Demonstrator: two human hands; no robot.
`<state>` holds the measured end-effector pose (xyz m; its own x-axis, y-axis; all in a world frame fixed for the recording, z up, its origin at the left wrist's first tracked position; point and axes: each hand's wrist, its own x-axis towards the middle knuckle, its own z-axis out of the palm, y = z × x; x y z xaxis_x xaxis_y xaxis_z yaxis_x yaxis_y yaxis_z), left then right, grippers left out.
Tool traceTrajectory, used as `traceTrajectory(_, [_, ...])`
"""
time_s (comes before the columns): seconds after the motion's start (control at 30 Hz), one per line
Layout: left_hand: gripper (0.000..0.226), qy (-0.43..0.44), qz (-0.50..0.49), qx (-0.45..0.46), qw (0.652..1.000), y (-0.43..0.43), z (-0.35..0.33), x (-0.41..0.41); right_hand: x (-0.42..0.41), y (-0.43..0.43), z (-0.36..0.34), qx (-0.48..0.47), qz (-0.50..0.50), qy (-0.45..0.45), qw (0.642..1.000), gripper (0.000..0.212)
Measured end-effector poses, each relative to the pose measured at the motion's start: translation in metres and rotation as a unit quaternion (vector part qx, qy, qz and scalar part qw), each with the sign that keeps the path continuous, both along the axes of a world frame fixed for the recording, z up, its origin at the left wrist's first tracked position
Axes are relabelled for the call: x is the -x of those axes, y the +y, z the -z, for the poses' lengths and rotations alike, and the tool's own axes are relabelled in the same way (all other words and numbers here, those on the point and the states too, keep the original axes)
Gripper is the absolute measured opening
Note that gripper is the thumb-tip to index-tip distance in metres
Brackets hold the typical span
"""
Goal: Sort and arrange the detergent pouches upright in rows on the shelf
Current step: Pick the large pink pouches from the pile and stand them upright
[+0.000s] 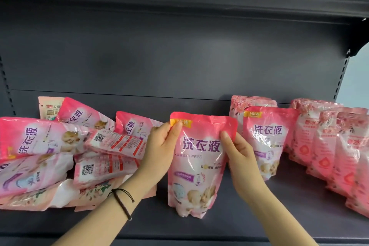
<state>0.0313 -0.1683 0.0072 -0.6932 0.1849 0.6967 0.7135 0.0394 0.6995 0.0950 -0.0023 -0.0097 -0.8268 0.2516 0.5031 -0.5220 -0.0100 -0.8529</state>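
Fingers of left hand and right hand pinch pink detergent pouch at top corners; long axis upright, standing row just right.

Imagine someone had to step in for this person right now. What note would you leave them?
Left hand: pinches the top left corner of the middle pouch.
Right hand: grips its right edge.
That pouch is upright near the front of the shelf, left of a matching upright pouch standing further back.
Done: patterned pouches stand in rows at the right.
Left: the pile lying flat on the left needs sorting and standing up.
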Motion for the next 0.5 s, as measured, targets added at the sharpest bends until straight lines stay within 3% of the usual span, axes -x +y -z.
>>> traceTrajectory(0.1, [0.042, -0.050, 0.038, -0.049, 0.997, -0.006, 0.008, -0.006, 0.004, -0.001, -0.001, 0.019, 0.003, -0.003, 1.000, 0.031])
traceTrajectory(0.2, [0.022, -0.136, 0.124, -0.024, 0.983, -0.017, 0.030, -0.010, 0.001, 0.002, 0.005, 0.004, 0.004, -0.009, 1.000, 0.032])
traceTrajectory(0.33, [0.071, -0.243, 0.186, 0.029, 0.952, -0.026, 0.070, -0.017, -0.012, 0.004, 0.033, -0.031, -0.022, -0.066, 0.997, 0.032])
traceTrajectory(0.4, [0.069, -0.241, 0.186, 0.038, 0.952, -0.026, 0.078, -0.019, -0.016, 0.003, 0.042, -0.015, -0.032, -0.088, 0.995, 0.035])
traceTrajectory(0.5, [0.047, -0.208, 0.168, 0.032, 0.963, -0.017, 0.076, -0.019, -0.014, 0.002, 0.040, 0.051, -0.021, -0.083, 0.995, 0.038])
